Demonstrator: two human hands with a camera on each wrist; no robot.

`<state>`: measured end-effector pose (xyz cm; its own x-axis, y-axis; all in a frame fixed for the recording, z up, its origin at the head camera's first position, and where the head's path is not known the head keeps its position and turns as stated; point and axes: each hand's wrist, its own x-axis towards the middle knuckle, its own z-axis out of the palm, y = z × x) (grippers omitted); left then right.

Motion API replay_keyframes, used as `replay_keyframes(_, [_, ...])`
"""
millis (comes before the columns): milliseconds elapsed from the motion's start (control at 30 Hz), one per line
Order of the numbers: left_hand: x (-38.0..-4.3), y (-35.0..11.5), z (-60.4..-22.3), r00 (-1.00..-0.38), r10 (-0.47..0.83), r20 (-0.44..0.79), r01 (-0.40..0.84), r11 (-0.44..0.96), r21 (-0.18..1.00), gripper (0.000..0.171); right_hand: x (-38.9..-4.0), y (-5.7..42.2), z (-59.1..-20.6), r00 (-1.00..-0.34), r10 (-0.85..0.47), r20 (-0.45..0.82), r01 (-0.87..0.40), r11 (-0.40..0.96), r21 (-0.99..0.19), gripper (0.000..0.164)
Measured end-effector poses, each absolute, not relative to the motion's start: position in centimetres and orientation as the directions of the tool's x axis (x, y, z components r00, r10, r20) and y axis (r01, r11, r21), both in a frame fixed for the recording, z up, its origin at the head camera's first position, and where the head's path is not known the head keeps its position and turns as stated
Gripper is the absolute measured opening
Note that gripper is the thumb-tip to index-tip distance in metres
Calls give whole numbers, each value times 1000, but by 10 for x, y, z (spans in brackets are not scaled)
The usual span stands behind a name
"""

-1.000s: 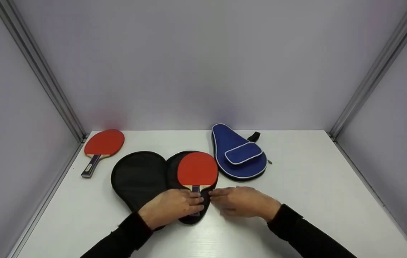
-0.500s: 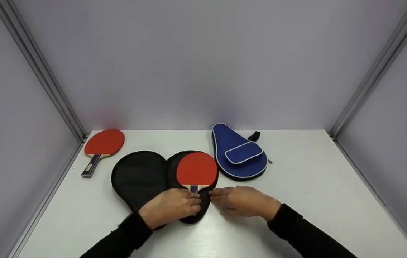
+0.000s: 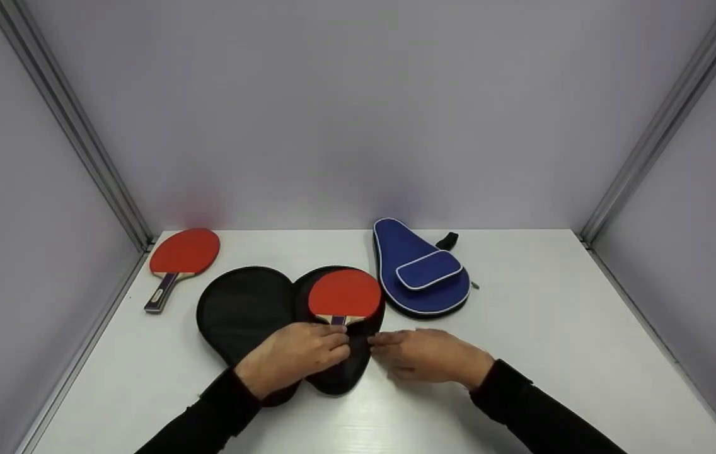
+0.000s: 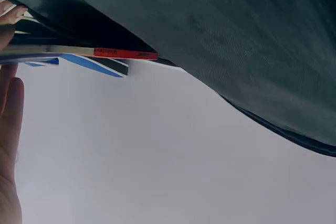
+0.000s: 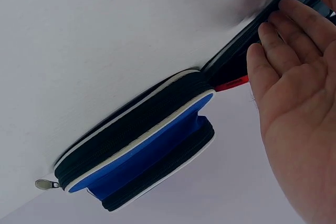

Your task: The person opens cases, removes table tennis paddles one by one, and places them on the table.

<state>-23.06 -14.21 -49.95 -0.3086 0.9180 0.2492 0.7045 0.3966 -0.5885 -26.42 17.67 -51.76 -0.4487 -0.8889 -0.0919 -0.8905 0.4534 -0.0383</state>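
Note:
A black paddle case (image 3: 244,309) lies unfolded in two rounded halves on the table in the head view. Over its right half is a red table tennis paddle (image 3: 345,295), blade pointing away. My left hand (image 3: 295,354) grips the paddle's handle, mostly hidden under the fingers. In the left wrist view, the paddle (image 4: 126,54) shows edge-on beside a raised dark flap of the case (image 4: 220,30). My right hand (image 3: 427,354) rests with fairly straight fingers touching the right rim of the case; in the right wrist view its palm (image 5: 304,98) is bare.
A second red paddle (image 3: 185,252) lies at the back left. A blue case with white piping (image 3: 396,261) lies behind my right hand, close to the black case; its zipper pull (image 5: 46,184) sticks out. Grey walls (image 3: 358,113) enclose the table on three sides.
My left hand has shifted slightly left and away from me, moving the paddle a little left with its handle end lifting. The right hand stays put.

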Motion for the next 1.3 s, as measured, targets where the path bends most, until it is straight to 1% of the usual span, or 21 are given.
replay_keyframes(200, [-232, -145, -493, -342, 879, 331, 698, 474, -538, 23, -264, 177, -519, -460, -882, -100, -881, 467, -70, 50])
replay_keyframes(400, [-234, -150, -487, -374, 830, 414, 679, 549, -487, 27, -265, 177, -519, -442, -893, -90, -891, 448, -71, 48])
replay_keyframes(533, [-237, -153, -479, -397, 800, 449, 655, 590, -472, 31, -265, 178, -518, -445, -890, -101, -888, 453, -76, 49])
replay_keyframes(800, [-239, -161, -463, -463, 738, 491, 601, 668, -439, 40, -264, 179, -517, -429, -900, -80, -899, 434, -60, 46])
replay_keyframes(1067, [-240, -169, -457, -495, 707, 505, 600, 699, -390, 44, -263, 178, -513, -410, -911, -47, -910, 412, -41, 42])
replay_keyframes(1133, [-241, -170, -455, -504, 700, 506, 601, 705, -376, 45, -263, 176, -513, -419, -907, -52, -907, 421, -32, 43])
replay_keyframes(1300, [-242, -173, -451, -514, 682, 521, 605, 718, -343, 46, -264, 170, -514, -435, -898, -66, -899, 438, -28, 53])
